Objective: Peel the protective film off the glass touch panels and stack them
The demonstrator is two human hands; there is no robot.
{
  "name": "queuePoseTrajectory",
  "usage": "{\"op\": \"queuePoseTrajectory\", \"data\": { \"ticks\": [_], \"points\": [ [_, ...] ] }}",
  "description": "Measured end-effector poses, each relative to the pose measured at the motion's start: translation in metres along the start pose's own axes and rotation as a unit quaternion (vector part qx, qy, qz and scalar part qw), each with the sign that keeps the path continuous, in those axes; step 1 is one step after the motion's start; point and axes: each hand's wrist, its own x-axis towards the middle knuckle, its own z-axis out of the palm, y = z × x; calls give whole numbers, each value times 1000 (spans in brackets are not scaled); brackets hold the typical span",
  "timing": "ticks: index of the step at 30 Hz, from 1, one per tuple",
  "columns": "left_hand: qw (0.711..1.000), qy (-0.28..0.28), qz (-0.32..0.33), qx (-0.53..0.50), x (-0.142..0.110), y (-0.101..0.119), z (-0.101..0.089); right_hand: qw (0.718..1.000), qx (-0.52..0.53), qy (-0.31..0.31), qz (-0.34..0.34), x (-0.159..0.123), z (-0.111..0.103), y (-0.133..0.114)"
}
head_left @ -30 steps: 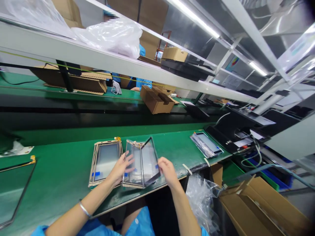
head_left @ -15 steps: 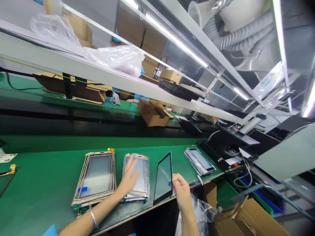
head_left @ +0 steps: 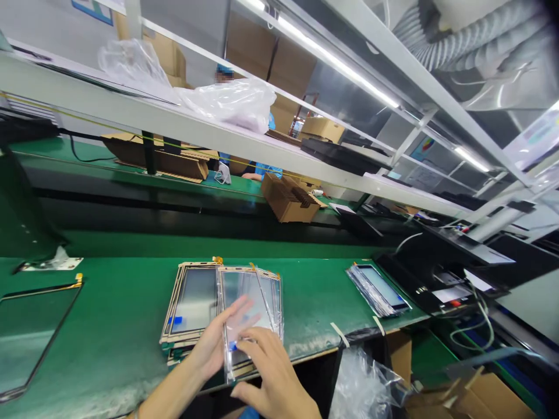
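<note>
My left hand (head_left: 212, 348) is closed on the left side of a film-covered touch panel (head_left: 238, 285), a clear glass sheet with a pale border. Its fingers show through the glass. My right hand (head_left: 274, 372) is over the lower part of the panel, thumb apart from the fingers. Its fingertips are close to a small blue tab (head_left: 233, 345); contact is unclear. The panel tilts in front of a stack of film-wrapped panels (head_left: 276, 297), partly hiding it. Left of it lies another stack of touch panels (head_left: 196, 291) with beige borders and an orange flex tail.
A dark-framed panel (head_left: 32, 331) lies at far left. Further right is a wrapped panel pile (head_left: 379, 291) beside black equipment (head_left: 406, 267). A plastic bag (head_left: 362, 384) hangs below the green bench's front edge, near an open carton (head_left: 484, 396). A shelf (head_left: 209, 134) spans above.
The dark-framed panel has left my right hand, which has moved left. My left hand has taken hold of a film-covered panel. The view has turned left.
</note>
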Motion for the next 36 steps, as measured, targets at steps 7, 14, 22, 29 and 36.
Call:
{"op": "queuePoseTrajectory", "data": {
  "ticks": [7,14,22,29,36],
  "points": [
    [1000,4,-5,30,7,-6,3,993,-43,63,-90,-17,-7,16],
    [999,21,-31,24,2,-4,11,992,6,108,-61,-11,7,8],
    [994,-21,11,103,4,-16,-1,923,286,166,199,-4,20,8],
    [966,-51,47,249,-3,-16,-22,715,410,412,388,-22,-43,98],
    [945,-15,61,320,-10,-11,-35,631,229,645,365,-67,-102,144]
  ]
}}
